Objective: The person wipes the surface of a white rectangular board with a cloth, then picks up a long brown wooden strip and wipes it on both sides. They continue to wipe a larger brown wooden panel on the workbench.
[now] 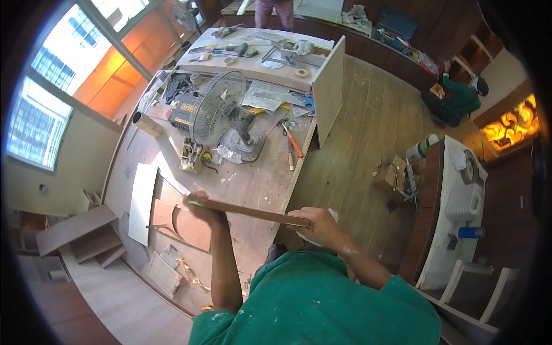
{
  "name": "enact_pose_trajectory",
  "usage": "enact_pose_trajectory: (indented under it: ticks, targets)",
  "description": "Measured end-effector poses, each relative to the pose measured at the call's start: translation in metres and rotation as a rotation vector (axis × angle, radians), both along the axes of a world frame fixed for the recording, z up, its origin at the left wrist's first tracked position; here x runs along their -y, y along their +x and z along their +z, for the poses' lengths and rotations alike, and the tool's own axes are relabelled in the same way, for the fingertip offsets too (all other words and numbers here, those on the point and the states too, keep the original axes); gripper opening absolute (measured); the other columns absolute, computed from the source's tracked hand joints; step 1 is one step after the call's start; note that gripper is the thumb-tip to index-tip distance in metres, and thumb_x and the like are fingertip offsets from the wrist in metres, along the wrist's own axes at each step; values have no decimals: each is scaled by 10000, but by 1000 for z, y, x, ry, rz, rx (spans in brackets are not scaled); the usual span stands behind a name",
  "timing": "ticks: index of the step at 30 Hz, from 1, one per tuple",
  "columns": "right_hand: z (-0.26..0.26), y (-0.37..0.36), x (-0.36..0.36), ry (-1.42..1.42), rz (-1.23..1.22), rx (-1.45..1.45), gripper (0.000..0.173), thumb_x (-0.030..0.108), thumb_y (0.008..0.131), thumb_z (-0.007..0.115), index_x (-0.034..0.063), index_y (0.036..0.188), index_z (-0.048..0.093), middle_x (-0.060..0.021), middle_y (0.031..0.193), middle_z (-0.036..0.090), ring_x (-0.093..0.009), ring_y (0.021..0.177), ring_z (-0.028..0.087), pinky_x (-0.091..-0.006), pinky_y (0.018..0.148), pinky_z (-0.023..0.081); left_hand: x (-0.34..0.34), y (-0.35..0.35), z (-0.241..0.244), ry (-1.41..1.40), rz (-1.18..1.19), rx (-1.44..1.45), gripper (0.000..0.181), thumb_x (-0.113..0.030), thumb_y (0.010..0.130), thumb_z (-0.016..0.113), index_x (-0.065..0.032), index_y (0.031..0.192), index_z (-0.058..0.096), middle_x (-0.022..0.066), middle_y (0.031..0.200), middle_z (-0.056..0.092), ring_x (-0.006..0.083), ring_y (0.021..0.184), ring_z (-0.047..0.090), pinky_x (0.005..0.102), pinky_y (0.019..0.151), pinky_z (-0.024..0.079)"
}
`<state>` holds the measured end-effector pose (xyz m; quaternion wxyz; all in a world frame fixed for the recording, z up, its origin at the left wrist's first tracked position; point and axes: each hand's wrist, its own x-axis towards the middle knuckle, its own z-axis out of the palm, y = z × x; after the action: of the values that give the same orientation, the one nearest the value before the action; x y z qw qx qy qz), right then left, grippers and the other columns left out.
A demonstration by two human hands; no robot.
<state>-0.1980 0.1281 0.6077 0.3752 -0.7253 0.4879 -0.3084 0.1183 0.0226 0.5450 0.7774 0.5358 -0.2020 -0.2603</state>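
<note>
A narrow brown wooden board [254,212] spans the gap between my two hands, seen nearly edge-on above the workbench [202,181]. My left hand [206,210] grips its left end, and my right hand [320,225] holds the right end near the bench's edge. Behind the left hand, a thin pale strip [172,181] runs up to the fingers; whether it is attached to the board I cannot tell. A white panel [143,202] and a reddish-brown sheet [189,224] with a curved dark strip [175,220] lie on the bench left of the board.
A dusty fan [233,116], a DeWalt case [181,114], a claw hammer [293,140] and a cardboard tube [147,124] occupy the bench. Loose boards [82,235] lean at left. A box of tools [394,177] stands on the floor. A co-worker [457,99] crouches at right; another person [274,13] stands behind.
</note>
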Motion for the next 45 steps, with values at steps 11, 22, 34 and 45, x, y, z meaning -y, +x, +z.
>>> enact_pose_trajectory:
  ticks: [11,22,34,45]
  targets:
    - [87,-8,87,-81,351,-296,152,215,864,756,85,877,679,-110,829,686,-337,833,708,-473,715,554,-52,19,15,-7,74,-210,616,-634,1102,325,-179,696,412,-14,601,391,145,586,475,301,628,452]
    - [41,11,94,-23,450,-430,202,253,878,765,57,893,714,-127,844,700,-337,861,713,-474,766,565,-85,27,-58,72,103,-401,314,-308,1028,504,-160,753,524,13,709,562,183,652,588,314,684,530]
    - [33,26,100,5,442,-366,288,331,906,757,46,941,725,-153,861,712,-372,880,713,-493,796,561,-78,7,103,257,-422,1061,783,-489,878,771,20,1420,525,178,1390,581,341,1345,524,477,1166,399]
    - [-106,-29,100,603,-584,884,454,521,993,700,130,768,650,28,664,586,-102,590,553,-322,551,468,-45,-25,92,377,-1040,1600,301,-218,752,912,-45,949,764,93,878,733,305,823,684,425,737,516]
